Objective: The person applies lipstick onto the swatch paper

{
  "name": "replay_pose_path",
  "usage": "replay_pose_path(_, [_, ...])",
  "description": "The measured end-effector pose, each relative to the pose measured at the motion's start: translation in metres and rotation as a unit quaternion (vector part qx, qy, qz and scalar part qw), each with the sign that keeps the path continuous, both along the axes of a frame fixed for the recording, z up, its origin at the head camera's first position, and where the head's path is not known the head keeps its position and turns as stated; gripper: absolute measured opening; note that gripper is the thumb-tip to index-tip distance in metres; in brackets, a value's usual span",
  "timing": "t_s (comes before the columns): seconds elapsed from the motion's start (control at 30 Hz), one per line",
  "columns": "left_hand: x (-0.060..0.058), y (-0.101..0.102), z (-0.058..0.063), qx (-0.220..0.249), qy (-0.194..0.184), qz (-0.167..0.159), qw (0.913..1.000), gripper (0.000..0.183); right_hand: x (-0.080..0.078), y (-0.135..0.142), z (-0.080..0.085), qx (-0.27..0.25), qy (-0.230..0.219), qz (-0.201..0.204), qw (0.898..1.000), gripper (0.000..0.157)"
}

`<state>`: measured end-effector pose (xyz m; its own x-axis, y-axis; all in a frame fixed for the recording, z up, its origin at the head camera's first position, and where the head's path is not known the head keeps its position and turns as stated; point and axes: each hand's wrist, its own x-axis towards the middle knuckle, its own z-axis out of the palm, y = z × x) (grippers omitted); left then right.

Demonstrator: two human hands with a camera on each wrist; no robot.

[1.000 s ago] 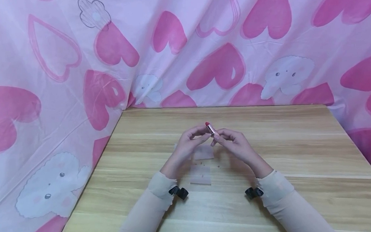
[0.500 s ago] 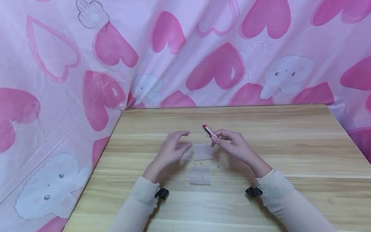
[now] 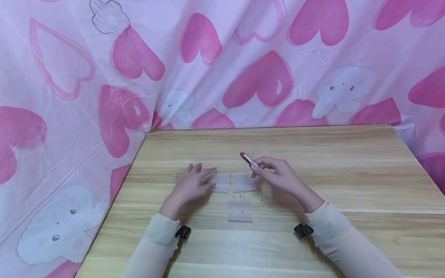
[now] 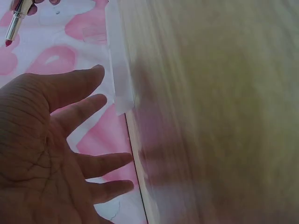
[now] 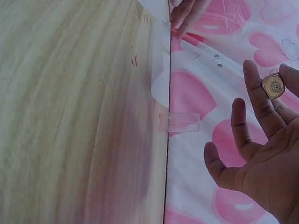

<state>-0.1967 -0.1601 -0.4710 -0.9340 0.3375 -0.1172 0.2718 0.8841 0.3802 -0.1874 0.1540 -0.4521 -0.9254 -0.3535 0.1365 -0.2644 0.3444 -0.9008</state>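
My right hand (image 3: 281,173) pinches a lipstick (image 3: 247,158) by its base, between thumb and fingers. Its red tip is bare and slants up to the left. The right wrist view shows the lipstick's gold square base end (image 5: 273,86) at my fingertips. My left hand (image 3: 187,186) holds nothing; its fingers (image 4: 79,86) are spread, palm toward the wrist camera, beside the thin whitish squares. Two such squares (image 3: 244,182) lie side by side between my hands, and a third square (image 3: 239,211) lies nearer me.
A small clear plastic cap (image 5: 183,122) stands on the wooden table (image 3: 330,243) behind the lipstick. Several reddish crumbs (image 3: 240,197) are scattered around the squares. A pink heart-print cloth (image 3: 257,80) hangs along the table's back and left sides.
My left hand has moved away from the lipstick, left and down toward the table, and its fingers have spread. My right hand keeps the lipstick, its tip now lower and further left.
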Motion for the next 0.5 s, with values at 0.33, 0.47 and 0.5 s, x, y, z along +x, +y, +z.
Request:
replay_pose_path(0.33, [0.0037, 0.0017, 0.0022, -0.014, -0.044, 0.013, 0.9989, 0.053, -0.0020, -0.0022, -0.0020, 0.012, -0.010, 0.007, 1.000, 0.023])
replay_pose_path(0.47, [0.0047, 0.0037, 0.0025, -0.025, -0.054, 0.010, 0.9982, 0.054, -0.0015, -0.0031, -0.0025, 0.011, -0.012, 0.009, 1.000, 0.023])
replay_pose_path(0.5, [0.0049, 0.0043, 0.0029, -0.028, -0.056, 0.011, 0.9980, 0.055, -0.0014, -0.0033, -0.0026, 0.010, -0.012, 0.010, 1.000, 0.023])
